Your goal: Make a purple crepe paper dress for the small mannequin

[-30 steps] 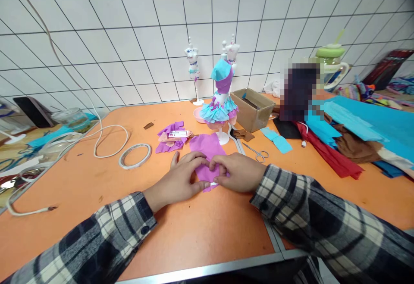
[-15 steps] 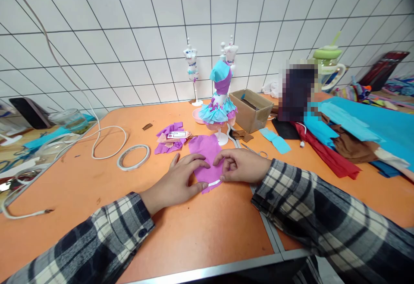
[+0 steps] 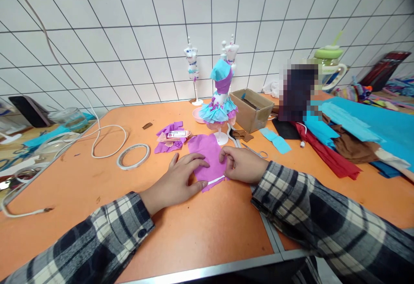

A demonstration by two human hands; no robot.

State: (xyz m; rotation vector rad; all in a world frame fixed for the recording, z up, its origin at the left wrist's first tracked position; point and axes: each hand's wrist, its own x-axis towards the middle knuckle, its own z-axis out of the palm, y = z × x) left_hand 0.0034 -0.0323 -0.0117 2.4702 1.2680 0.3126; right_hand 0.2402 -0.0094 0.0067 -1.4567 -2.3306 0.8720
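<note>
A piece of purple crepe paper (image 3: 209, 157) lies flat on the orange table, with a narrow strip of white tape (image 3: 216, 180) along its near edge. Fingers spread, my left hand (image 3: 183, 176) rests on the sheet's left side, its thumb at the strip's left end. My right hand (image 3: 244, 163) is closed at the sheet's right edge, thumb and forefinger pinched at the strip's right end. Left of the sheet lies a roll of white tape (image 3: 120, 161). Scissors (image 3: 258, 153), partly covered, lie behind my right hand.
A mini dress form (image 3: 221, 103) in a blue and purple outfit stands behind the sheet. Close by are a cardboard box (image 3: 257, 118) and purple scraps with a small packet (image 3: 176, 135). Folded coloured sheets (image 3: 346, 146) lie on the right, a white cable (image 3: 106, 127) on the left.
My right hand has moved slightly right along the near edge, and more of the white strip shows. The sheet's near right corner is spread flatter. My left hand stays in place.
</note>
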